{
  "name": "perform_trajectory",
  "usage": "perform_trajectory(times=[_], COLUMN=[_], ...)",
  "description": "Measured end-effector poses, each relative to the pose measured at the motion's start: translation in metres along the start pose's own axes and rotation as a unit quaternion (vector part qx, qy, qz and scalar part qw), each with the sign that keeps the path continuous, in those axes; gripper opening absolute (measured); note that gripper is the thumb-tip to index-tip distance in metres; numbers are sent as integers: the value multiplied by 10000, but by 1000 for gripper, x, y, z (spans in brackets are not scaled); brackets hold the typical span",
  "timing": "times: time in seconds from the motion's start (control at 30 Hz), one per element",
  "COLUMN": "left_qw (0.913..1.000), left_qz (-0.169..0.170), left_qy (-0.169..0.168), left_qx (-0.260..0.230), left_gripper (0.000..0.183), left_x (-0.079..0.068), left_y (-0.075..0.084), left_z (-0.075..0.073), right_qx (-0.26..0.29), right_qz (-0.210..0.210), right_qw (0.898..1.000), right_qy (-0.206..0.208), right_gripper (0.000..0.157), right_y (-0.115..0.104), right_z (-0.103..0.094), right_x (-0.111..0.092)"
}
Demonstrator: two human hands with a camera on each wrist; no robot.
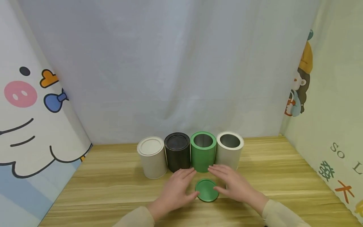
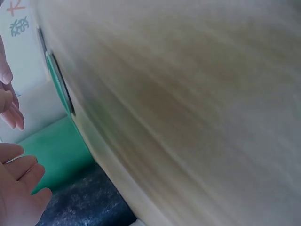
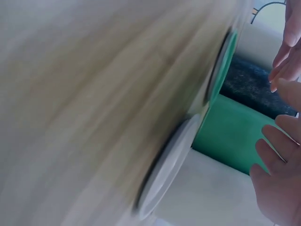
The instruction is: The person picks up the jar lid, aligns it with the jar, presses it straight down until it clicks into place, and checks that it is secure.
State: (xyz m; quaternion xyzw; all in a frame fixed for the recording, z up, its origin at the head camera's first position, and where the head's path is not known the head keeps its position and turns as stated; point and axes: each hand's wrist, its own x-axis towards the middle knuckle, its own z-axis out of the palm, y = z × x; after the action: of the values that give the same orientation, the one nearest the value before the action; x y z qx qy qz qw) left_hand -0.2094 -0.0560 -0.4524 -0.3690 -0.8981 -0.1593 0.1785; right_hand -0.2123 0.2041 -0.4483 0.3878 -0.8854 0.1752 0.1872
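A green lid [image 1: 207, 190] lies flat on the table between my two hands. My left hand [image 1: 177, 191] hovers at its left with fingers extended, holding nothing. On the other side, my right hand [image 1: 234, 184] also has loosely straight fingers and nothing in them. Behind the lid stands an open green can [image 1: 203, 157], with an open white can [image 1: 228, 155] at its right. A white lid [image 3: 170, 165] lies by the green one in the right wrist view; my right hand mostly hides it in the head view.
Left of the green can stand a black can [image 1: 177, 156] and another white can [image 1: 154, 162], both with lids on. The cans form a row on the wood-grain table [image 1: 107, 186]. A pale curtain [image 1: 141, 78] hangs behind, with printed cloths at both sides.
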Motion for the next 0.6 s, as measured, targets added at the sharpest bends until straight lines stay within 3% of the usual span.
perform_trajectory(times=[0.33, 0.6], left_qw=[9987, 9976], left_qz=[-361, -415], left_qy=[-331, -433], left_qx=[-99, -341], left_gripper=[72, 78], left_x=[2, 2], left_y=[6, 5], left_z=[13, 20], right_qx=[143, 279], right_qz=[81, -83], right_qw=[9992, 9981], right_qy=[-365, -543], right_gripper=[71, 73], right_y=[6, 11], right_z=[1, 3], right_x=[-9, -11])
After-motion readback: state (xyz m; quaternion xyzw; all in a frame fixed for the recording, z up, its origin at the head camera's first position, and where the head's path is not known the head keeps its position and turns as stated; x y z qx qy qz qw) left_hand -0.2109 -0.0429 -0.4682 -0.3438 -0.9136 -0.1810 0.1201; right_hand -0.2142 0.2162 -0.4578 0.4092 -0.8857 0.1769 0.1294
